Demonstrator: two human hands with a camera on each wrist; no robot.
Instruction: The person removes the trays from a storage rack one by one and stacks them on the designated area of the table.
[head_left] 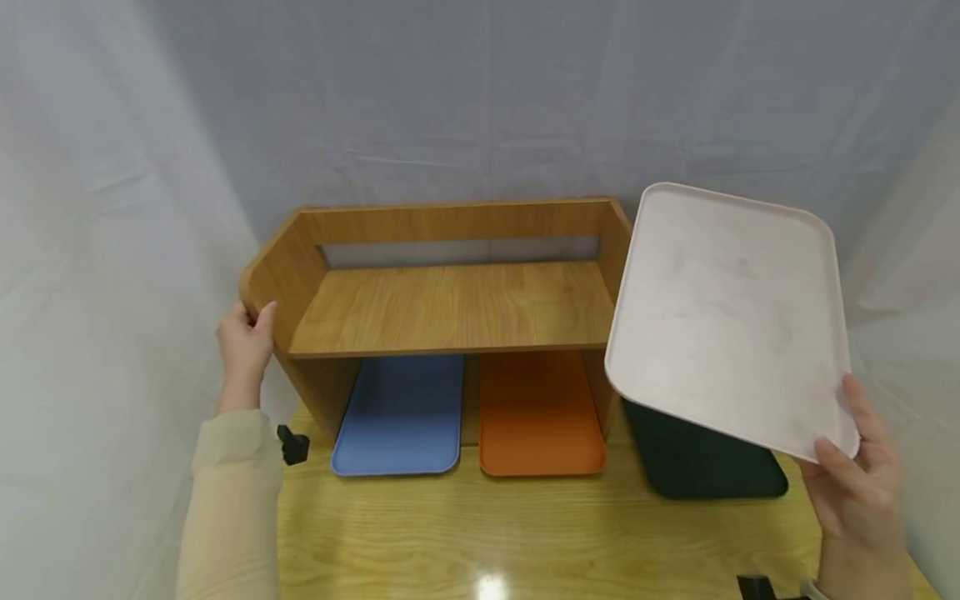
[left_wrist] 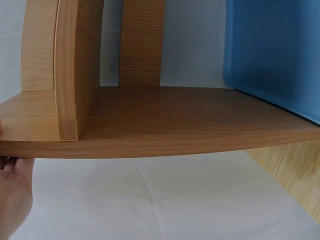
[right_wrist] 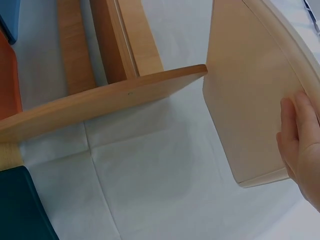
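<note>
Right hand [head_left: 855,492] pinches white tray [head_left: 731,317] corner; left hand [head_left: 243,342] grips shelf [head_left: 450,304] side.

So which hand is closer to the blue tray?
Left. The left hand grips the shelf's left side, just up-left of the blue tray. The right hand holds the white tray far off right.

Two trays [head_left: 397,412] (apparently flat) under shelf [head_left: 450,307]
</note>
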